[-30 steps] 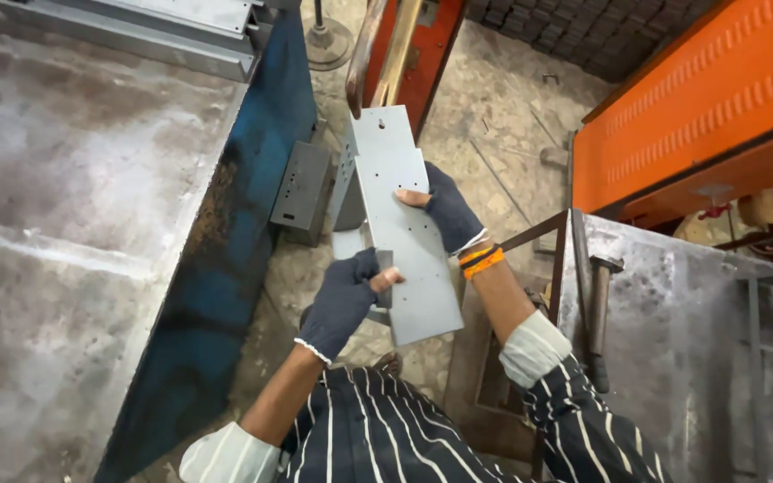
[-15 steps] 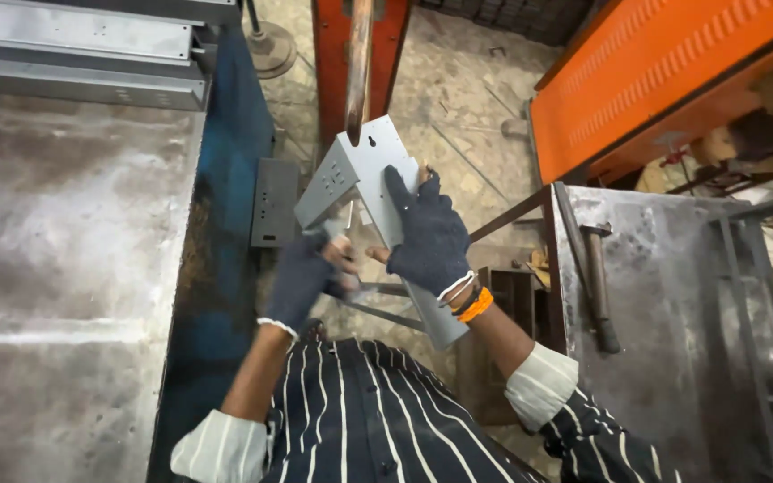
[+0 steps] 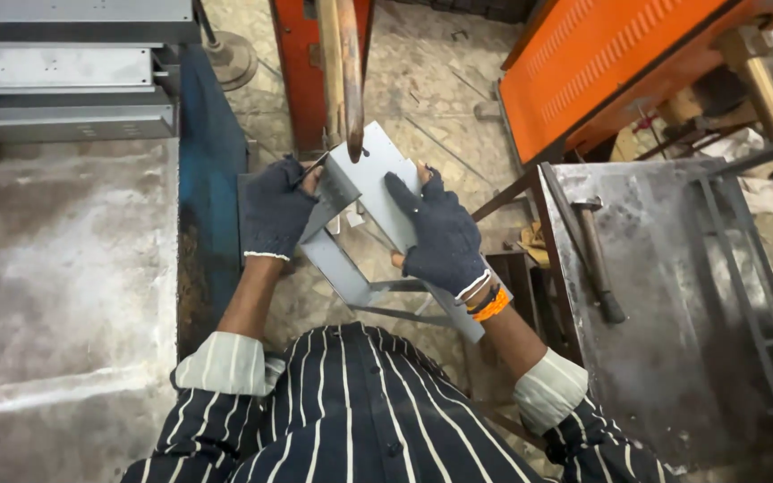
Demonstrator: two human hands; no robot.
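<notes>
Now, lines:
change: bent metal sheet [image 3: 378, 192] was held long and flat in front of the chest a second ago; now swung up, far end under the rusty lever [image 3: 344, 76] of the orange press [image 3: 301, 63].
left hand [image 3: 275, 210]: gloved, clamped on the sheet's folded left flange; shifted from the near end to the side.
right hand [image 3: 440, 237]: gloved, fingers spread flat on the top face, pressing; orange bangles [image 3: 491, 304] at the wrist.
sheet position: between both hands, tilted, near end down toward the striped shirt [image 3: 360, 411].
meaning: looks like the piece is being lined up at the press, not yet seated.
right of right hand: steel table [image 3: 673, 358] with hammer [image 3: 597, 259].
left of left hand: grey metal table [image 3: 64, 268].
</notes>
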